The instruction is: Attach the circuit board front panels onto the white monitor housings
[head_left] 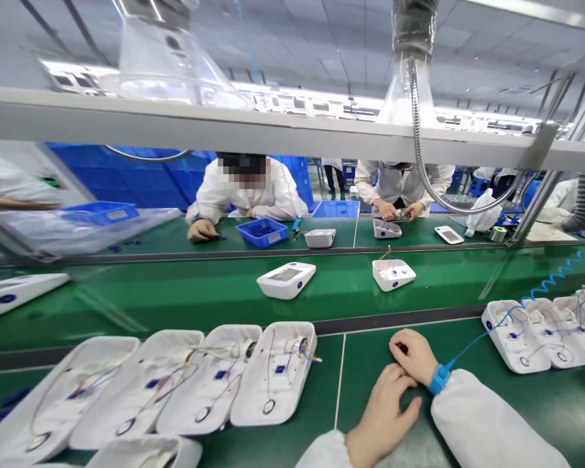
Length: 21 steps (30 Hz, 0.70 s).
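My left hand lies flat on the green mat near the front edge, fingers stretched toward my right hand, holding nothing. My right hand rests just beyond it with the fingers curled under; what is inside them is hidden. A blue wrist strap on my right wrist has a coiled blue cord running off to the right. Both arms wear white sleeves. Left of my hands lies a row of several open white device shells with thin wires inside.
More open white shells lie at the right. On the green conveyor belt sit a closed white device and an open one. Across the belt, people in white coats work beside a blue bin. A metal rail crosses overhead.
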Available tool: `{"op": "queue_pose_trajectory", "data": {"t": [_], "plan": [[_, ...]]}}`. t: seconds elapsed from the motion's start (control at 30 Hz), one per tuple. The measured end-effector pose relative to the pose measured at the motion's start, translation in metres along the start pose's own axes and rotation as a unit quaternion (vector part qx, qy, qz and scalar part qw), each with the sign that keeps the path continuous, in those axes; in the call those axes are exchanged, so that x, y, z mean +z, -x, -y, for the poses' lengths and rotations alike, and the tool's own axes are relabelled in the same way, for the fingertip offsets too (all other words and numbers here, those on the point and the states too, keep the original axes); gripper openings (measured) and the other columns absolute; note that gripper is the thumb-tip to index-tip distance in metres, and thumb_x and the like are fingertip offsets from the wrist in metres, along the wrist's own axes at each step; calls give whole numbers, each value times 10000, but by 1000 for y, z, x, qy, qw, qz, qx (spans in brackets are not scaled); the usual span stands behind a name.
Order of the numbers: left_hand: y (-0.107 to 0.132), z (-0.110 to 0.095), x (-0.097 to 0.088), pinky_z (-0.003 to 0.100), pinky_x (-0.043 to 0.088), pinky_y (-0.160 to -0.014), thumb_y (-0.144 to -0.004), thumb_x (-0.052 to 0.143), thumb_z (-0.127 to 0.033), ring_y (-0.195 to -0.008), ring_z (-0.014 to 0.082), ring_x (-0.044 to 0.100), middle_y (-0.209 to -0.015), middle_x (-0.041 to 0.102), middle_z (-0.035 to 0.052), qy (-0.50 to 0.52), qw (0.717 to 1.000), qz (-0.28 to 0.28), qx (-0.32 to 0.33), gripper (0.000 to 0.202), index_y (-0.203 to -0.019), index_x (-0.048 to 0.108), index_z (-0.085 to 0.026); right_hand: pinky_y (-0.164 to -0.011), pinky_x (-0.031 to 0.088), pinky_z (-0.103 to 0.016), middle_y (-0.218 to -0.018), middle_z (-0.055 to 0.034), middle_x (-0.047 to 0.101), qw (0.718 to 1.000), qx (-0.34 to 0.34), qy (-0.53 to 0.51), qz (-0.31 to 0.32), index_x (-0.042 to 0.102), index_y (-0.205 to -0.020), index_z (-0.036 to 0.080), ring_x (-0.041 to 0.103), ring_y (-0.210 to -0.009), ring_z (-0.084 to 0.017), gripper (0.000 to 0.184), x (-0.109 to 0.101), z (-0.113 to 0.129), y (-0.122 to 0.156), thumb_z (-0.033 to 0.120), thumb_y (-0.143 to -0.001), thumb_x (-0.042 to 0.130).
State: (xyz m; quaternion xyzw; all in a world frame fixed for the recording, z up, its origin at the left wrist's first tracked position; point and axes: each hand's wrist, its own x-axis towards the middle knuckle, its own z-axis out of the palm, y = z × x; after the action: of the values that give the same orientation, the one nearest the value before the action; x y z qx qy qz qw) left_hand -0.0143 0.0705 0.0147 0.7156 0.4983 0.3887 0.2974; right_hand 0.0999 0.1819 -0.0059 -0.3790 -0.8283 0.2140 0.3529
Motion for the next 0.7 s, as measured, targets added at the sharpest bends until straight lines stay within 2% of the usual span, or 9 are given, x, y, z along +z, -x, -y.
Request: {"op": "queue_pose_trajectory", "data": {"t": [0.13, 0.23, 0.3, 0.37, 0.43, 0.53, 0.63, 0.7], "plan": [[-1, 0, 0, 451, 493, -950, -764, 646, -110, -1042, 272, 599, -1036, 687, 92, -1, 1000, -6, 2, 190, -929, 685, -196, -825, 563, -340, -873, -46, 736, 1000, 7, 10, 3, 710, -827, 218, 690, -852, -197, 155, 0, -2, 3, 190, -892, 572], [-1, 1, 1, 444, 496, -935, -762, 648, -107, -1017, 267, 607, -1006, 694, 93, 2, 1000, -11, 11, 174, -910, 685, -188, -945, 541, -383, -1021, -75, 733, 999, 16, 38, -2, 713, -974, 211, 676, -996, -218, 187, -2, -10, -10, 194, -903, 541], [-2, 2, 2, 448, 497, -929, -768, 650, -119, -1002, 267, 608, -988, 697, 94, 1, 1000, -13, 16, 153, -901, 686, -187, -1052, 484, -438, -1200, -113, 690, 997, 27, 67, -7, 676, -1162, 196, 624, -1157, -249, 311, -2, -19, -32, 178, -892, 522], [-2, 3, 2, 455, 495, -930, -774, 651, -133, -1000, 267, 607, -981, 698, 92, 0, 1000, -15, 18, 137, -893, 687, -191, -1126, 416, -479, -1398, -150, 580, 994, 44, 99, -8, 567, -1361, 173, 518, -1321, -277, 496, -1, -31, -62, 147, -870, 505], [-2, 3, 1, 455, 496, -928, -772, 652, -138, -1000, 268, 607, -979, 700, 90, 1, 1000, -16, 16, 134, -889, 688, -195, -1156, 378, -477, -1522, -161, 465, 990, 59, 126, 4, 456, -1471, 149, 407, -1427, -289, 648, 2, -42, -90, 108, -827, 520], [-2, 2, 2, 450, 497, -925, -761, 655, -138, -1000, 270, 605, -972, 700, 89, 4, 1000, -13, 12, 147, -892, 692, -195, -1151, 372, -457, -1567, -127, 425, 984, 75, 157, 31, 422, -1498, 170, 374, -1447, -283, 702, 7, -52, -114, 94, -809, 535], [-3, 1, 2, 451, 493, -932, -750, 662, -130, -1008, 275, 603, -964, 703, 89, 6, 1000, -9, 10, 158, -890, 696, -194, -1121, 369, -513, -1564, -145, 424, 977, 94, 188, 37, 409, -1505, 170, 368, -1430, -333, 669, 10, -55, -119, 190, -855, 564], [-3, 1, 3, 458, 489, -938, -747, 668, -127, -1012, 278, 603, -970, 705, 92, 4, 1000, -7, 10, 157, -888, 696, -190, -1108, 364, -522, -1585, -157, 384, 974, 93, 205, 41, 360, -1533, 171, 332, -1441, -350, 710, 9, -54, -121, 231, -863, 588]]}}
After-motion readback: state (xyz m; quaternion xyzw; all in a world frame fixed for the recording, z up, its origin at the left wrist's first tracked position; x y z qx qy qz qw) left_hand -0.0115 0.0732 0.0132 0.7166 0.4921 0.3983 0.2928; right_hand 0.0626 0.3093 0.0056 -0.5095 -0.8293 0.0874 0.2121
